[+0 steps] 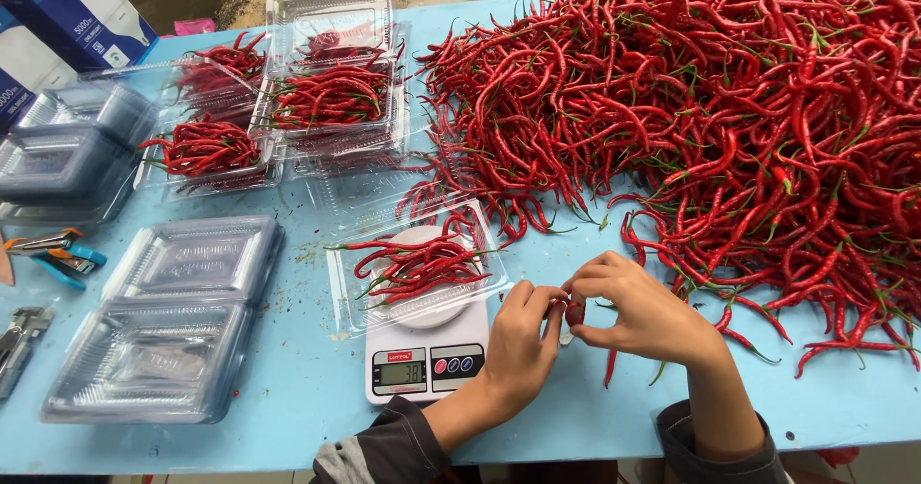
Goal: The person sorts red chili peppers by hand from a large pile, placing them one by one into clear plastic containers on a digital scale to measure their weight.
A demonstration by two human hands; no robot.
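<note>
Both hands meet just right of the scale [427,350], low on the blue table [576,407]. Left hand [523,335] and right hand [638,306] pinch one red chili [574,313] between their fingertips, fingers curled shut on it; most of the pod is hidden, so its shape is hard to tell.

On the scale sits an open clear tray [417,273] holding a small bunch of long, thin, glossy chilies with green stems, its lid folded back behind. It looks only partly filled.

Far behind the scale and to its left, several filled trays [326,100] lie packed with chilies, some with lids closed. These look done. Left of the scale, two stacks of empty trays [182,311] wait, thin moulded plastic with ribbed bottoms. More empties [77,148] are stacked further left, with staplers [53,249] near the table's edge.

Right of the scale and behind it, a great loose heap [720,110] of curved, wrinkled pods covers much of the table. Judging by that heap, most of the packing is left.
</note>
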